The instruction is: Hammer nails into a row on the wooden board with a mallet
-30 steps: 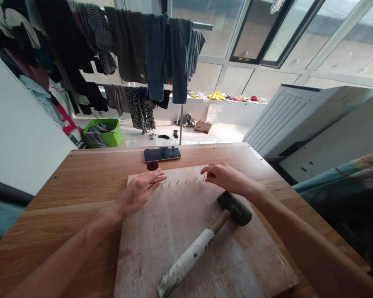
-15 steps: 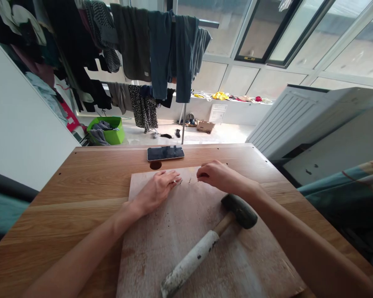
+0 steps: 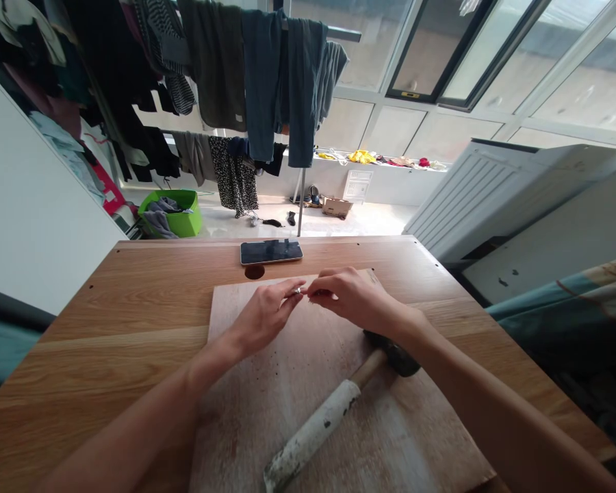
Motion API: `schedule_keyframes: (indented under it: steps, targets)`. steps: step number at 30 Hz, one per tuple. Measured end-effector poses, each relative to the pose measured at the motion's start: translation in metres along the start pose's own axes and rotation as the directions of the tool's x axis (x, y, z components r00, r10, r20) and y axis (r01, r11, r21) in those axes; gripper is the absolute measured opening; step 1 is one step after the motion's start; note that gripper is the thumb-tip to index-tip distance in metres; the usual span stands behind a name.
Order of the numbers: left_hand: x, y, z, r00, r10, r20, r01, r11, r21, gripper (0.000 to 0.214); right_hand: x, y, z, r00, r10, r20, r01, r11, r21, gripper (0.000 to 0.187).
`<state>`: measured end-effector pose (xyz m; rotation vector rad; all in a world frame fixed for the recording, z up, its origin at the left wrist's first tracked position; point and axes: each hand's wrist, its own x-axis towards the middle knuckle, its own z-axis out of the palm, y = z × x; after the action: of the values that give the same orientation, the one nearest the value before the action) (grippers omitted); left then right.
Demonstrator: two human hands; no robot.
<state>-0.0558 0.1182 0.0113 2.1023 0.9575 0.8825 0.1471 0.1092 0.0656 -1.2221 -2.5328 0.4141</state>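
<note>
My left hand [image 3: 267,313] is over the far part of a worn wooden board [image 3: 236,411], its thumb and fingers pinched together. A small shiny bit shows at its fingertips, too small to name. Meeting it fingertip to fingertip, my right hand [image 3: 346,293] is closed in a pinch too; what it holds is hidden. A hammer [image 3: 314,430] with a dark head and a whitish wrapped handle lies across the board, its head partly covered by my right forearm. Small dark specks or holes dot the board's surface.
The board rests on a wood-grain table [image 3: 107,329]. A phone [image 3: 271,251] lies beyond it, beside a dark round hole [image 3: 254,272]. Past the table are hanging clothes [image 3: 259,82], a green basket [image 3: 187,220] and a white ribbed unit [image 3: 456,192].
My hands have come together, the right moving left and the left lifting slightly. The thin nail-like bits seen between them on the board no longer show.
</note>
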Motion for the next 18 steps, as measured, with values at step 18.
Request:
schedule_keyframes:
  steps: [18]
  targets:
    - [-0.186,0.006,-0.058,0.986,0.161,-0.045,-0.112,0.835,0.539,0.042,-0.175,0.006,-0.002,0.792,0.378,-0.480,-0.452,0.891,-0.044,0.029]
